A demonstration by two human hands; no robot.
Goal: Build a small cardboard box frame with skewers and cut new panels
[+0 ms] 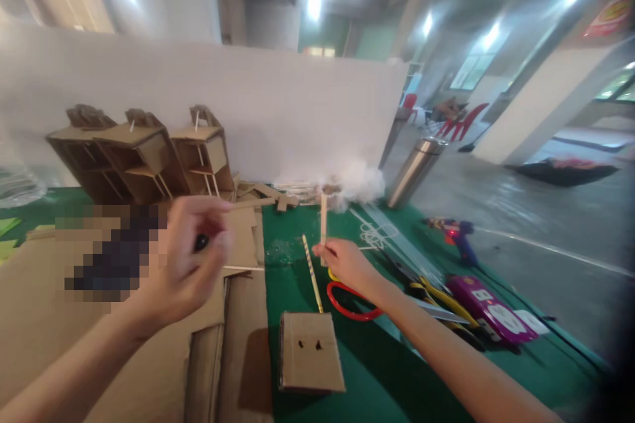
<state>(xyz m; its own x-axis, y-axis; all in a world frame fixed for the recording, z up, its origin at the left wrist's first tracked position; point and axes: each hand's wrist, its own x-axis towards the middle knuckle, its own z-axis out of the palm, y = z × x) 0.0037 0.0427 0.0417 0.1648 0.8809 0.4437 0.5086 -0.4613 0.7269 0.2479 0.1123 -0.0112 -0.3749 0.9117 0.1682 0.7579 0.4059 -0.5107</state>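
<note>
As the right hand (350,268) pinches the pale stick (324,219) near its lower end, most rises above the pinch. Whether the left hand (181,274) grips anything, I cannot tell.

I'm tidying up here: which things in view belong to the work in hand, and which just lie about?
Probably in the work:
- thin strip, in the right hand
- cardboard block with two holes
- glue gun

Seemingly just about:
- steel flask
- purple item
- red chairs

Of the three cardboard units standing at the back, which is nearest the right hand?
The rightmost unit in the picture; the middle unit and leftmost unit both stand farther left, farther from the right hand.
</note>
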